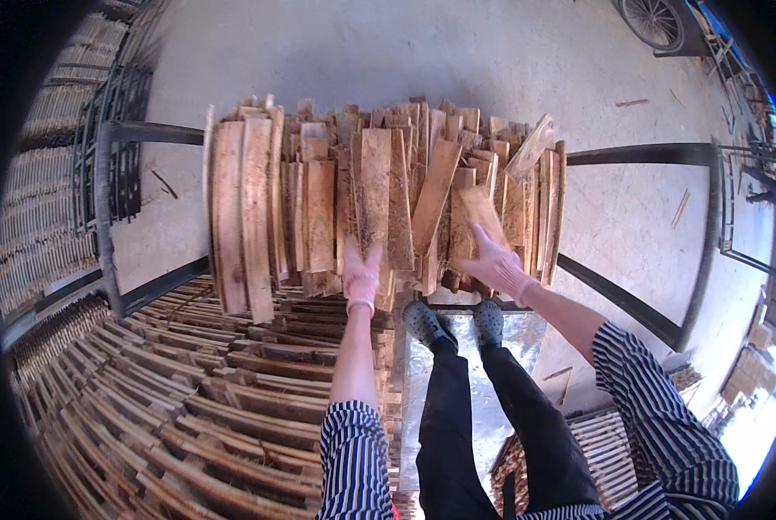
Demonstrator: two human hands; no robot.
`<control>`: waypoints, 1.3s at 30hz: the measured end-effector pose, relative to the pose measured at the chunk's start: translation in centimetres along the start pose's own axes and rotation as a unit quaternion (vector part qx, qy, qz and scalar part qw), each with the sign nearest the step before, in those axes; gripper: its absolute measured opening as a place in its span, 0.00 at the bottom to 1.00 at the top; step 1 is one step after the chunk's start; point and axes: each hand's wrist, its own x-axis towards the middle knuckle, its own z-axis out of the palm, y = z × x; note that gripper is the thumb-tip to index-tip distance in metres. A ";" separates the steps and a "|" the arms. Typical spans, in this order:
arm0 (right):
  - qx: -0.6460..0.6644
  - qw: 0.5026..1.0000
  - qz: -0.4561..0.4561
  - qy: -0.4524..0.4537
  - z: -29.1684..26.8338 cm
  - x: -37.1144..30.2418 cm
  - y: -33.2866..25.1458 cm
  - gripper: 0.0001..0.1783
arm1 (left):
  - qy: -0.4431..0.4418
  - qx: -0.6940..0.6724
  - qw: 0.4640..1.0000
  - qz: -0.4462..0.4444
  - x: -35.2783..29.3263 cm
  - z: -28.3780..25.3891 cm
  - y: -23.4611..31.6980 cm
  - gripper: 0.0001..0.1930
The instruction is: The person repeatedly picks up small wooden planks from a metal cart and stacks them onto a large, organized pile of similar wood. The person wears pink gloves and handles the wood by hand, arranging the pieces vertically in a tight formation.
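A wide pile of rough wooden slats (375,186) lies across a dark metal frame in front of me, most of them pointing away from me. My left hand (361,273), in a pale pink glove, is at the near ends of the middle slats with its fingers apart. On the right, my right hand (496,267), gloved alike, has its thumb spread away from the fingers. Its fingertips meet the lower end of a short, motion-blurred slat (482,208); no grip around it shows. Another slat (531,147) lies slanted on top, farther right.
Dark frame bars (635,154) extend on both sides of the pile. Stacked slats (189,407) fill the lower left, and more slats (605,451) stand at lower right. My shoes (489,322) are close to the pile's near edge. A spoked wheel (652,22) is at the far right.
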 end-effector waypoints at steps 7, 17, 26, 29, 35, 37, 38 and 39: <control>0.254 0.963 0.043 0.075 9.8 16.4 0.9 0.63 | 0.061 0.178 0.982 0.001 7.0 7.8 -0.8 0.54; 0.244 0.957 0.155 -0.011 12.1 16.7 -4.3 0.70 | 0.025 0.283 0.954 -0.092 8.7 2.7 1.3 0.54; 0.298 0.948 0.111 0.004 7.9 9.7 2.0 0.61 | -0.038 -0.121 0.988 -0.086 -1.5 10.6 3.2 0.38; 0.393 0.910 0.102 0.088 8.8 5.3 7.2 0.55 | -0.088 -0.274 0.957 -0.036 -5.7 14.5 2.9 0.44; 0.151 0.957 0.195 0.154 4.0 6.9 10.4 0.52 | 0.024 -0.091 0.995 -0.028 -6.6 15.2 -5.9 0.52; -0.155 0.939 0.026 0.307 3.1 8.4 11.6 0.53 | 0.103 -0.200 0.941 -0.254 -5.2 13.3 -7.2 0.59; -0.133 0.947 -0.006 0.293 4.5 9.0 9.3 0.54 | 0.182 -0.253 0.882 -0.353 -4.5 11.4 -9.4 0.62; -0.111 0.955 -0.033 0.273 5.9 9.1 7.1 0.55 | 0.128 -0.204 0.871 -0.428 -3.8 9.8 -11.7 0.65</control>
